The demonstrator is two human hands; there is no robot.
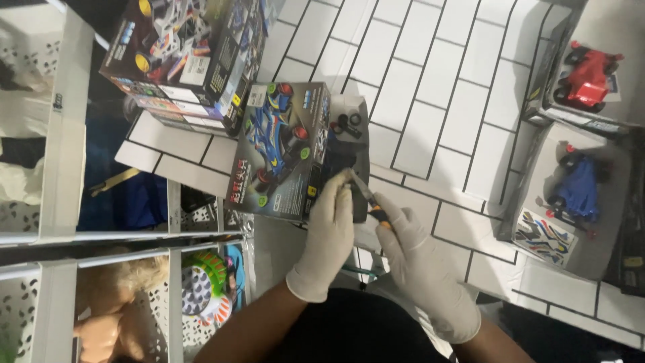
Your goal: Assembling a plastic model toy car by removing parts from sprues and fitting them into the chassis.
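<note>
1. Toy car box (pixel 285 151): lies flat on the white tiled table (pixel 430 87), at twelve o'clock from both hands; a stack of boxes (pixel 185 57) sits at its ten o'clock.
2. Left hand (pixel 327 235): gloved, fingers pressed flat on the box's lower right corner, gripping nothing.
3. Right hand (pixel 420 259): gloved, fingers closed on a small tool (pixel 369 202); its tip meets the box at eleven o'clock.
4. Red car (pixel 588 77) and blue car (pixel 579 189): in open boxes, far right.

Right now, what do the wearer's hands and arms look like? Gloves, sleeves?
Both the left hand and the right hand wear thin, off-white disposable gloves, slightly wrinkled, with rolled cuffs ending just past the wrists. No markings visible on them. Forearms are bare below the cuffs, no sleeves showing. No watch or jewellery in view.
</note>
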